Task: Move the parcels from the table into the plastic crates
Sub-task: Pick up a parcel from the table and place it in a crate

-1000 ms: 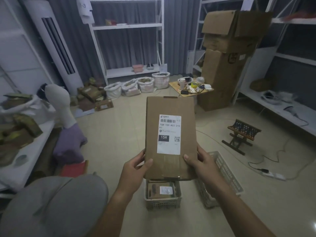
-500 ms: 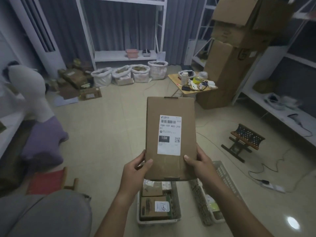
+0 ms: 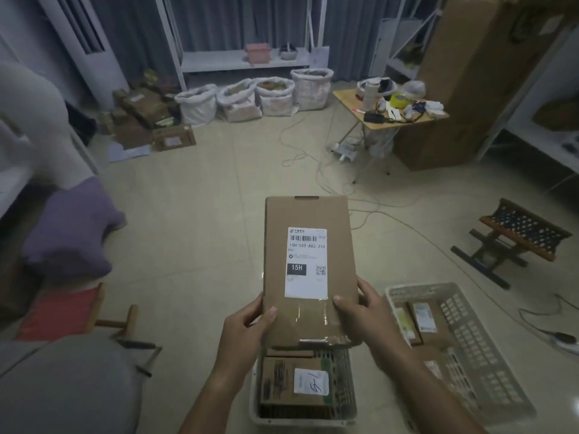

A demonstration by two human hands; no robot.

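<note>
the parcel (image 3: pixel 308 270) was plain brown cardboard with a white label (image 3: pixel 307 263) printed in black bars and a black block. both crates (image 3: pixel 470 349) were pale white lattice. a purple cushion (image 3: pixel 70 230) sat above a red stool (image 3: pixel 59 311); the floor (image 3: pixel 203 214) was beige.

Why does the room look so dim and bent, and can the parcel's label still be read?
Head view: dim, bluish light; the wide lens bows the shelf posts at the edges. The label on the parcel reads clearly, with slight glare on its tape; the far bags look soft.
</note>
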